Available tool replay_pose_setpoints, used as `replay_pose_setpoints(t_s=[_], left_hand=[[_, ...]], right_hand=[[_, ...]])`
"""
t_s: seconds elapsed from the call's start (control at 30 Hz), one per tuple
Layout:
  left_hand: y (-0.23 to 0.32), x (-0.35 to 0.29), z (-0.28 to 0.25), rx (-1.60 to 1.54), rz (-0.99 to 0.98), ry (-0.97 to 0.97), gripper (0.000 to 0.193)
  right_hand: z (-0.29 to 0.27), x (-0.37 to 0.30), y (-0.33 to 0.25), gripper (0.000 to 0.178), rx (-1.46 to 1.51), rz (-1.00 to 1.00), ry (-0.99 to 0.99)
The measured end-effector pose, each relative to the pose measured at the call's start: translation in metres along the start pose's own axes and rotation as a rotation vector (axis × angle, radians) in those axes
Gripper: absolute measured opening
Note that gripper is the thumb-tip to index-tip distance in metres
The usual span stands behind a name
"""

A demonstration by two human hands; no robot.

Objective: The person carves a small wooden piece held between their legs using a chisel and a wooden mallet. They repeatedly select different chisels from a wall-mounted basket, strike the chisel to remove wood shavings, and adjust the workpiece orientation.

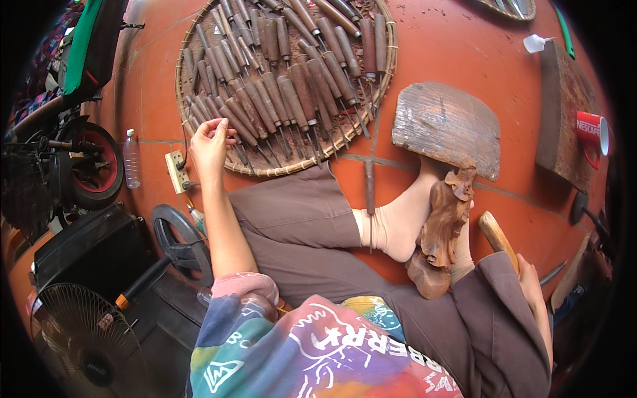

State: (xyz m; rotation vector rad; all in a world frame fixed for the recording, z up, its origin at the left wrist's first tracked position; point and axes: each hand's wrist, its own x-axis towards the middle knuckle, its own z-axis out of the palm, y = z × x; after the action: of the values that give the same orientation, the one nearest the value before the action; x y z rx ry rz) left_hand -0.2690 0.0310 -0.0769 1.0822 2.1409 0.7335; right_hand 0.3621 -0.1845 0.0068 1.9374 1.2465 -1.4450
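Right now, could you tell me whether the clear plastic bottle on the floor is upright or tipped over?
Tipped over: the clear bottle lies flat on the orange floor, its white cap pointing toward the top of the picture.

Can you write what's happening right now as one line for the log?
left hand: reaching a chisel on the tray | right hand: holds mallet | carving: between feet | board: beyond carving

Chisels (pixel 279 79) pack the woven tray (pixel 182 99) handle to handle, so there's barely a gap to slip fingers between them. Open orange floor (pixel 451 46) lies right of the tray, up to the worn wooden slab (pixel 448 126). Left of the tray, a plastic bottle (pixel 131 159) and power strip (pixel 177 171) crowd the narrow lane.
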Motion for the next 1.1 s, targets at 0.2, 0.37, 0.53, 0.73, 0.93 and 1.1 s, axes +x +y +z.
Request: replay_pose_setpoints(t_s=[0.2,0.37,0.53,0.73,0.93,1.1], left_hand=[[-0.029,0.012,0.003,-0.29,0.023,0.084,0.02],[-0.015,0.015,0.012,-0.346,0.086,0.031,0.02],[0.007,-0.003,0.036,-0.301,0.085,-0.135,0.019],[0.0,0.005,0.026,-0.268,0.106,-0.066,0.019],[0.017,0.019,0.053,-0.26,0.24,-0.082,0.018],[0.096,0.066,0.119,0.409,0.683,0.128,0.02]], right_hand=[[0.011,0.0,0.015,0.037,-0.019,0.002,0.017],[0.012,0.0,0.031,0.036,-0.018,0.0,0.025],[0.011,-0.002,0.045,0.035,-0.021,-0.024,0.051],[0.009,-0.001,0.068,0.04,-0.01,-0.075,0.048],[0.0,-0.006,0.052,0.033,-0.09,-0.03,0.017],[-0.01,-0.01,0.024,0.029,-0.115,-0.011,0.031]])
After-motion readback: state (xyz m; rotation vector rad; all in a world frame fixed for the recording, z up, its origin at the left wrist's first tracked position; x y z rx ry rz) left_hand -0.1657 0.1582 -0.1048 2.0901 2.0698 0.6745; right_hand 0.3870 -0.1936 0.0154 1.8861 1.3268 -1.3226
